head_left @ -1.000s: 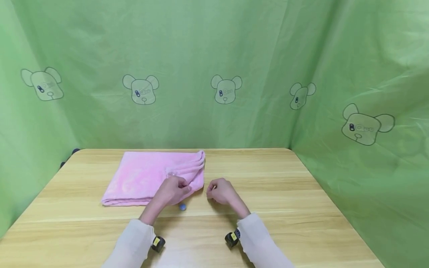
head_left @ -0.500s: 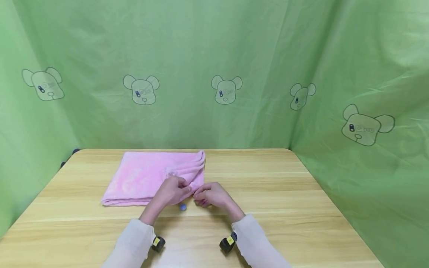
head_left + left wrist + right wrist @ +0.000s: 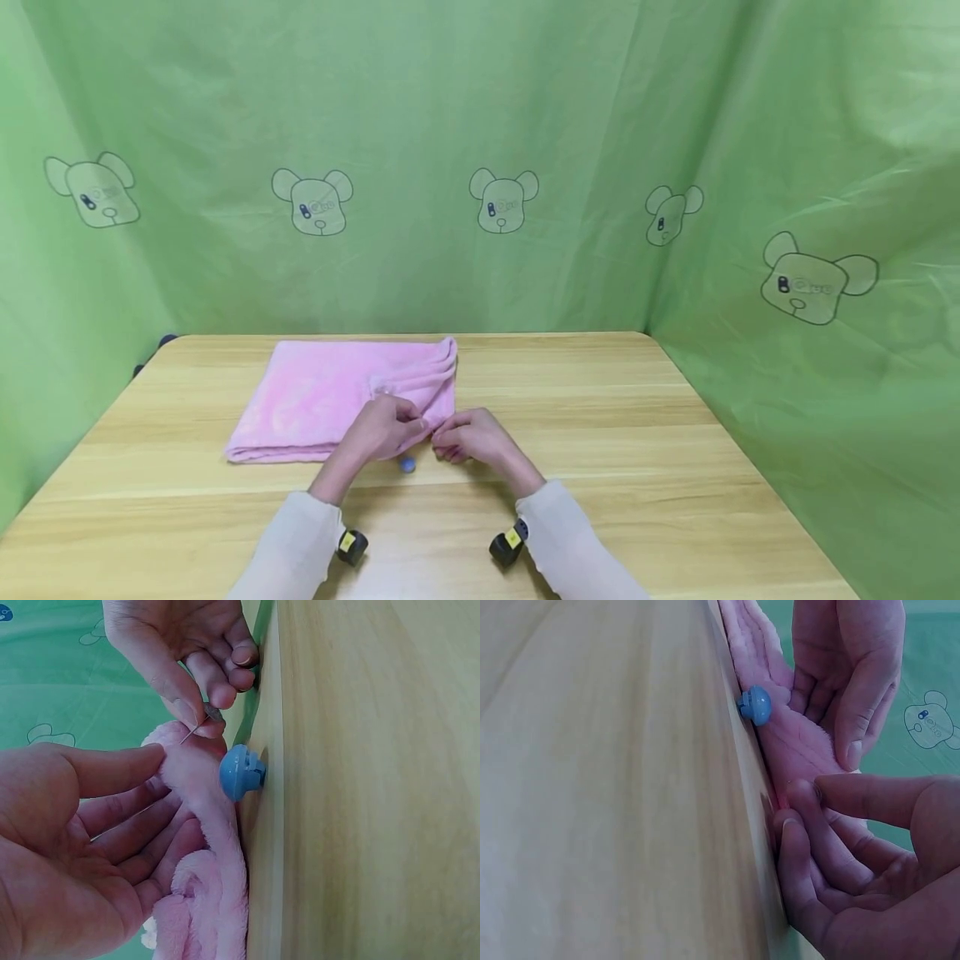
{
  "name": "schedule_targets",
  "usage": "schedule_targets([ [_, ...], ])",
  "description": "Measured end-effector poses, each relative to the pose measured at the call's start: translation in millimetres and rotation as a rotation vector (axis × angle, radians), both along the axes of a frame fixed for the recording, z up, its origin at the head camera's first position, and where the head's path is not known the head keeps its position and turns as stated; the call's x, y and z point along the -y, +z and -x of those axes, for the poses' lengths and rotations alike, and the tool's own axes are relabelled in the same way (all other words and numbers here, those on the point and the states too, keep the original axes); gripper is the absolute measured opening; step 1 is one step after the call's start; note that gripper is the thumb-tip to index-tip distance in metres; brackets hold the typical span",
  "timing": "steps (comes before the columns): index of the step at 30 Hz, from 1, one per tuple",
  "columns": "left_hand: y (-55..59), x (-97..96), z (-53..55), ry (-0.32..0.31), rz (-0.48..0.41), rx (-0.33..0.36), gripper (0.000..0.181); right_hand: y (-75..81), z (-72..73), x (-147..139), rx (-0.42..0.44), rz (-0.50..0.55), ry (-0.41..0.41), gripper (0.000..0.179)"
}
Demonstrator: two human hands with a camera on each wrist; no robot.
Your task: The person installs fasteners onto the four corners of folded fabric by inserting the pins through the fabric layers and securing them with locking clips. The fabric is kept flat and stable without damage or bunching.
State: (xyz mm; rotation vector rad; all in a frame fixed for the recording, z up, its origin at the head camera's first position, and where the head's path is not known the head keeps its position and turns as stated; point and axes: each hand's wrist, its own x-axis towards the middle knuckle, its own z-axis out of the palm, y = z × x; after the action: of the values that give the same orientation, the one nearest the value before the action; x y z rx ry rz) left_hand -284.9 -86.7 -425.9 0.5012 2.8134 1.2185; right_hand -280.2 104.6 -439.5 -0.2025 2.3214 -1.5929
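Observation:
A folded pink plush cloth (image 3: 315,396) lies on the table, its near right corner between my two hands. My left hand (image 3: 381,427) pinches that edge between thumb and fingers. At the corner, my right hand (image 3: 480,437) pinches a thin pin (image 3: 193,733) by its dark base, thumb against index finger. In the left wrist view the pin's shaft points at the pink edge; whether its tip has entered the pile I cannot tell. A small blue mushroom-shaped cap (image 3: 236,772) sits on the table just in front of the cloth, touched by neither hand.
The wooden table (image 3: 637,467) has rounded far corners. Green curtains (image 3: 412,275) printed with bear heads surround its back and sides. A small whitish clear item (image 3: 380,387) on the cloth is partly hidden behind my left hand.
My right hand has moved left from beside the cloth to its corner, bringing the pin close to my left fingertips. My left hand keeps its pinch in about the same place.

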Motion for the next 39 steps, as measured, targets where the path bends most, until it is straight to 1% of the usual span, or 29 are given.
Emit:
schedule_targets([
  [6,0.9,2.6,-1.1,-0.027,-0.008,-0.007,0.013,0.2,-1.2,1,-0.021,0.000,-0.007,0.019],
  [9,1.6,3.7,-1.6,-0.041,0.005,-0.020,0.025,1.1,-2.0,1,-0.028,0.001,-0.015,0.020],
  [11,1.8,3.6,-1.7,-0.041,0.010,-0.033,0.034,2.0,-2.4,2,-0.025,0.007,-0.020,0.020],
  [13,2.0,2.3,-1.7,-0.033,0.013,-0.038,0.039,2.2,-2.5,2,-0.019,0.014,-0.022,0.021],
  [15,1.6,0.7,-1.9,-0.019,-0.005,-0.028,0.036,2.0,-2.3,2,-0.012,0.023,-0.021,0.020],
  [19,1.0,-2.5,-3.5,0.021,-0.038,0.029,0.011,0.4,-0.8,1,0.003,0.035,-0.013,0.017],
  [21,0.5,-3.8,-4.2,0.035,-0.051,0.057,0.005,-0.2,0.1,-1,0.013,0.041,0.000,0.016],
  [27,-0.5,-5.5,-5.3,0.030,-0.066,0.093,0.008,0.2,2.3,-4,0.064,0.074,0.050,0.016],
  [31,-1.7,-6.4,-5.1,0.024,-0.071,0.095,0.011,-0.8,3.6,-3,0.082,0.091,0.064,0.027],
  [33,-1.7,-6.8,-5.0,0.022,-0.074,0.097,0.011,-1.2,3.4,-2,0.079,0.089,0.058,0.029],
  [35,-1.6,-6.8,-5.1,0.021,-0.071,0.099,0.011,-1.7,2.9,-1,0.065,0.079,0.047,0.027],
  [39,-1.0,-6.2,-5.1,0.022,-0.066,0.099,0.011,-1.4,1.9,1,0.049,0.060,0.014,0.017],
])
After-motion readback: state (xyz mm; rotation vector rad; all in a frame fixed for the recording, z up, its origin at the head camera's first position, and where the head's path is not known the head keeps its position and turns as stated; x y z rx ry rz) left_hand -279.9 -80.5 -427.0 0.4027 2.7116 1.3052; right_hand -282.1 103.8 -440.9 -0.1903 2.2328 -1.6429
